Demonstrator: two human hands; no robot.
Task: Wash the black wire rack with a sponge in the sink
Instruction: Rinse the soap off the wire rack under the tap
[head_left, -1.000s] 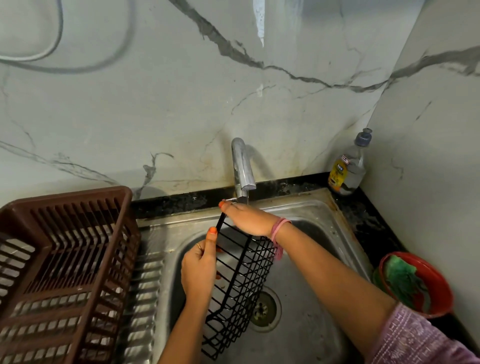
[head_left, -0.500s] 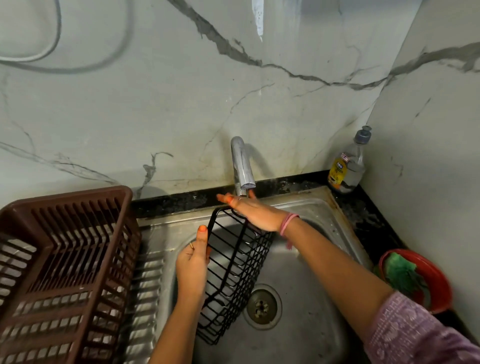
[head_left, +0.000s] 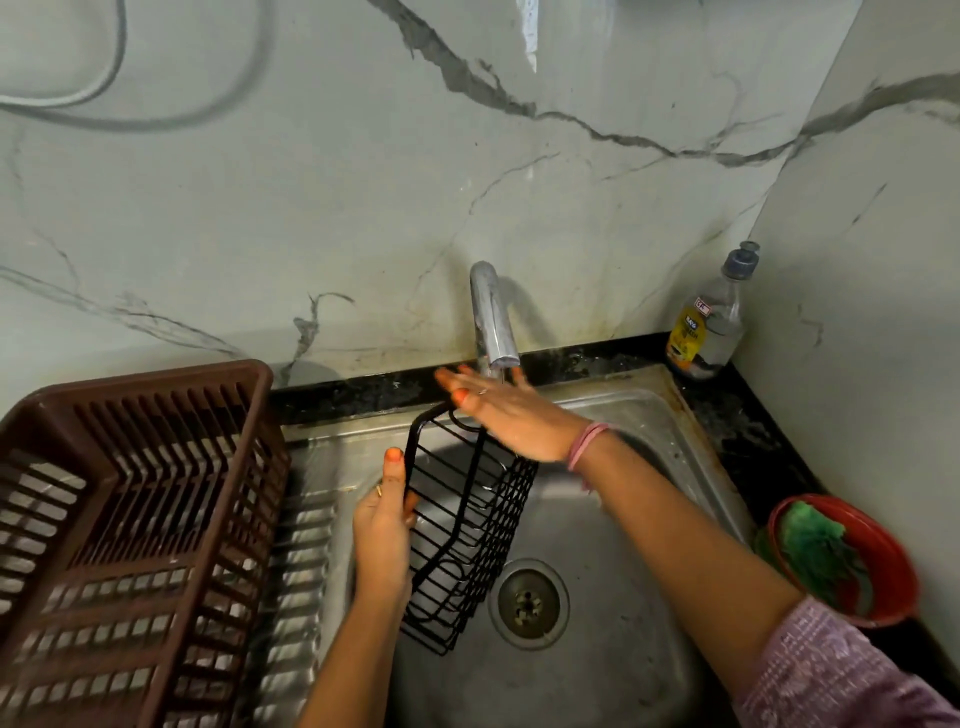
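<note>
The black wire rack (head_left: 470, 525) stands tilted on its side in the steel sink (head_left: 613, 670), left of the drain (head_left: 529, 604). My left hand (head_left: 384, 525) grips its left rim, thumb up along the wire. My right hand (head_left: 511, 415) reaches flat over the rack's top corner with straight fingers, just below the chrome tap's spout (head_left: 493, 322). A green scrubber (head_left: 821, 551) lies in a red bowl (head_left: 883, 561) on the counter at right. Whether water is running is hard to tell.
A brown plastic dish basket (head_left: 130, 525) sits on the ribbed drainboard at left. A dish soap bottle (head_left: 709, 317) stands in the back right corner on the black counter edge. Marble walls close off the back and right.
My right hand slid up off the rack's top edge toward the tap, fingers straightening. The rack tipped slightly and shifted left with my left hand.
</note>
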